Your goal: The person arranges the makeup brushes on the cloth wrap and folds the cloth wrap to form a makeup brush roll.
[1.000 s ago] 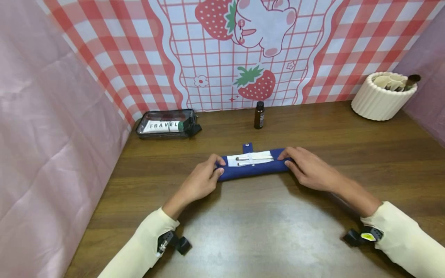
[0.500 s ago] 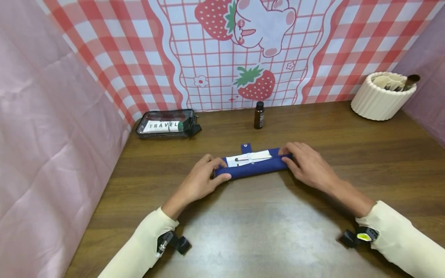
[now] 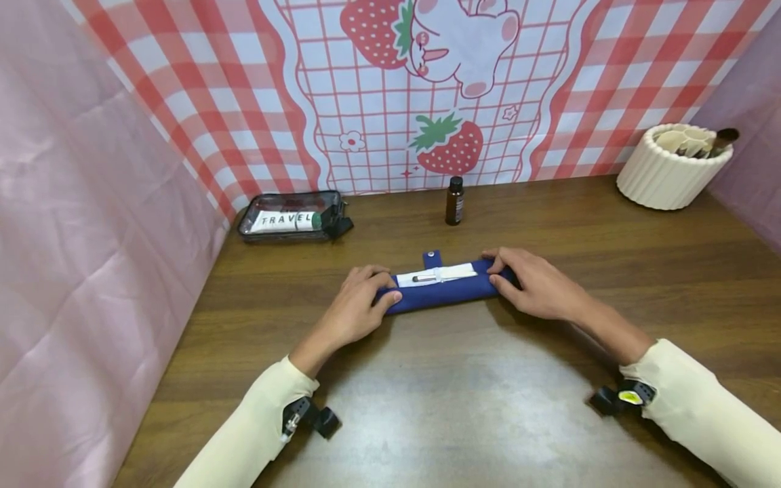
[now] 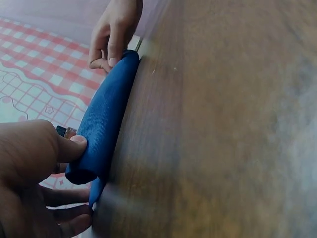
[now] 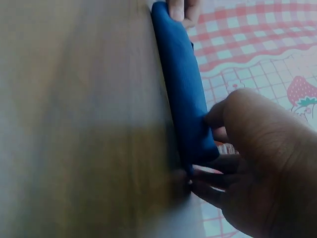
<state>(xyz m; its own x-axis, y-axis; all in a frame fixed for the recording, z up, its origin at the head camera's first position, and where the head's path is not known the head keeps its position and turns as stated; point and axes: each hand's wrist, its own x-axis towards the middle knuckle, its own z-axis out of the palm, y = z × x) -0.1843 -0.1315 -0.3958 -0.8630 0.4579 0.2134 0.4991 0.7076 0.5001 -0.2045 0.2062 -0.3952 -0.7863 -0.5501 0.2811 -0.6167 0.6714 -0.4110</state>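
Observation:
A blue cloth brush roll (image 3: 448,295), partly rolled up, lies across the table between both hands. On its white inner strip (image 3: 405,279) a slim brush (image 3: 424,278) shows under a narrow band. A snap tab (image 3: 432,259) sticks out on the far side. My left hand (image 3: 356,308) grips the left end, thumb on the near side and fingers over the far side. At the opposite end my right hand (image 3: 539,285) holds the roll the same way. In the left wrist view the rolled part (image 4: 106,114) forms a tube with the thumb pressed on it.
Behind the roll stands a small dark bottle (image 3: 454,202) with a black cap. A clear pouch (image 3: 244,234) with a white tube (image 3: 283,221) in it lies at the back left. A ribbed cream holder (image 3: 665,173) with brushes stands at the back right, near the checked backdrop (image 3: 378,163).
The roll has turned over a little further toward the back, so less white strip shows and the lower brush is now covered. Both hands have shifted their fingers slightly along the ends.

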